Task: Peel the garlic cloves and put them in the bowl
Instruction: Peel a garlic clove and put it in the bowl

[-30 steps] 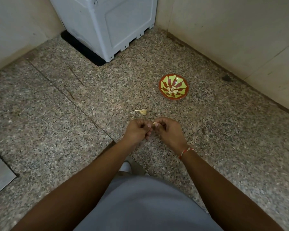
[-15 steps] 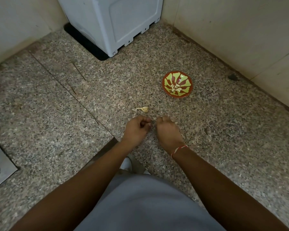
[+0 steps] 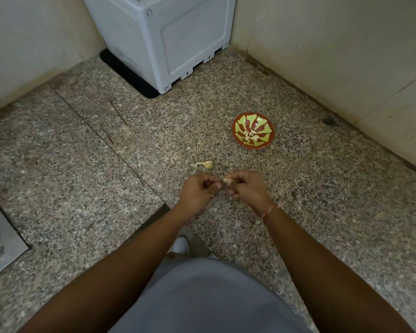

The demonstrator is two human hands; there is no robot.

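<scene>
several peeled cloves (image 3: 250, 136) already in the bowl (image 3: 264, 144). right hand (image 3: 246, 185) pinches a clove (image 3: 227, 180), left hand (image 3: 197, 192) fingers curled beside it, maybe picking skin. one garlic piece (image 3: 207, 164) left on the floor (image 3: 106, 188).

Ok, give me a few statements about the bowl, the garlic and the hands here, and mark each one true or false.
1. The bowl already holds peeled cloves. True.
2. The right hand pinches a garlic clove. True.
3. The bowl sits on the grey appliance. False: it sits on the speckled floor, apart from the appliance.
4. The left hand lies flat on the floor. False: its fingers are curled, close to the clove.
5. A garlic piece lies on the floor between hands and bowl. True.
</scene>
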